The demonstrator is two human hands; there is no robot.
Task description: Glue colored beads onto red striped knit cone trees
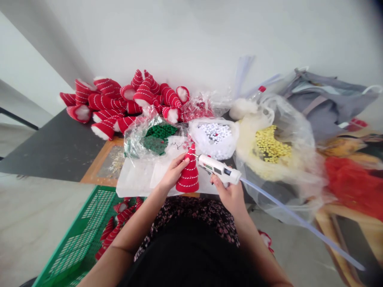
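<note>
My left hand [175, 171] is closed on the left side of a red cone [189, 177] with white stitched stripes, which stands upright over white paper [136, 177]. My right hand [229, 192] grips the handle of a white glue gun [219, 168]. Its nozzle points left and meets or nearly meets the upper part of the cone. A long translucent glue stick [287, 209] trails from the gun's back end. Behind the cone lie green pompoms [160, 137] in clear plastic and white pompoms [217, 133] in a white bag. Yellow pompoms [271, 145] fill another bag at the right.
Striped red cones [110, 101] with white stuffing are piled at the back left. A green crate [79, 235] with more red pieces stands low at the left. A grey bag [323, 95] and red mesh [353, 185] lie at the right. A wall [191, 36] rises behind.
</note>
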